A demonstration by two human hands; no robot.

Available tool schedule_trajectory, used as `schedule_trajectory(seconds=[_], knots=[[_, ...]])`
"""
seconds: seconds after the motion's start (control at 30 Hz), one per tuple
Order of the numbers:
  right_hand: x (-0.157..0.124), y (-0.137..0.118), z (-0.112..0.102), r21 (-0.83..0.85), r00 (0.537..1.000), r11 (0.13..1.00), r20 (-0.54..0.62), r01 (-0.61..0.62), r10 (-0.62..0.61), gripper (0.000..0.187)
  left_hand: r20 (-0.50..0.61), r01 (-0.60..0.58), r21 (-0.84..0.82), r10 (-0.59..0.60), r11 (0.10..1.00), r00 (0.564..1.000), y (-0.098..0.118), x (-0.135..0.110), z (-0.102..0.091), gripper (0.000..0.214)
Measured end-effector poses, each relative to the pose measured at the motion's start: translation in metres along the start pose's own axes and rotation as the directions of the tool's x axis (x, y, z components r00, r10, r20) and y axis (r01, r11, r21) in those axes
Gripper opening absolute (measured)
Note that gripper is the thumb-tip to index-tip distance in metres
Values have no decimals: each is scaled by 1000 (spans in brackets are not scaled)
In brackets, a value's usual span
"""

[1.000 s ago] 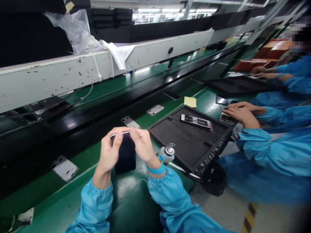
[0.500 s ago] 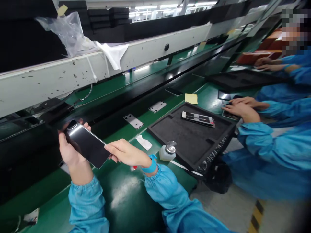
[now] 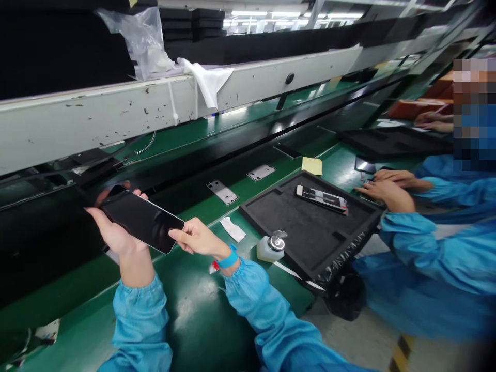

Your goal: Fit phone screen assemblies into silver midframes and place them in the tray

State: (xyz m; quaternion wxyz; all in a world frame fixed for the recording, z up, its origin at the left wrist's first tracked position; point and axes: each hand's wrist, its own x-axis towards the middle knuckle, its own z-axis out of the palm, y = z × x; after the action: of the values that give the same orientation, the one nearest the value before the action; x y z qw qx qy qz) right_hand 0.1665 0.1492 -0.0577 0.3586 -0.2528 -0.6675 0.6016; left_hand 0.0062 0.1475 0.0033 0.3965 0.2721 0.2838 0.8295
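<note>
A worker in blue sleeves held a dark-faced phone [image 3: 143, 219] left of centre in the frame, raised above a green surface [image 3: 197, 315] and tilted, its glossy side up. The left hand [image 3: 122, 237] lay spread beneath it, its grip wide, the thumb apart from the phone and fingertips showing past the upper edge. The right hand [image 3: 201, 238] (a blue band [image 3: 228, 259] circled its wrist) had a narrow grip, thumb and fingers pinching the phone's right-hand corner. Just beyond that hand, a crumpled white scrap [image 3: 233, 229] rested near the middle of the frame, with two pale panels [image 3: 222, 192] farther up. Right of centre, a squat bottle [image 3: 270, 251] with a metal top stood beside a black tray [image 3: 271, 217], in which lay a black-and-white piece [image 3: 321, 199]. A yellow paper [image 3: 312, 166] sat near the tray's far corner. At right, a co-worker's hands [image 3: 391, 191] worked over small parts, while at upper left a white cloth [image 3: 211, 85] hung over a scuffed pale beam [image 3: 116, 106].
</note>
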Motion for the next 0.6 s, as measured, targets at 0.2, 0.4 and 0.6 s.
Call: schedule_trajectory(seconds=[0.2, 0.4, 0.6], knots=[[5, 7, 8, 140, 978, 981, 177, -134, 108, 74, 27, -57, 186, 53, 981, 998, 4, -7, 7, 72], [1, 7, 7, 188, 964, 976, 261, -111, 59, 64, -161, -80, 152, 104, 985, 981, 3, -14, 18, 73], [7, 17, 7, 89, 986, 990, 134, -107, 94, 72, -29, -48, 138, 52, 989, 998, -12, 3, 12, 76]])
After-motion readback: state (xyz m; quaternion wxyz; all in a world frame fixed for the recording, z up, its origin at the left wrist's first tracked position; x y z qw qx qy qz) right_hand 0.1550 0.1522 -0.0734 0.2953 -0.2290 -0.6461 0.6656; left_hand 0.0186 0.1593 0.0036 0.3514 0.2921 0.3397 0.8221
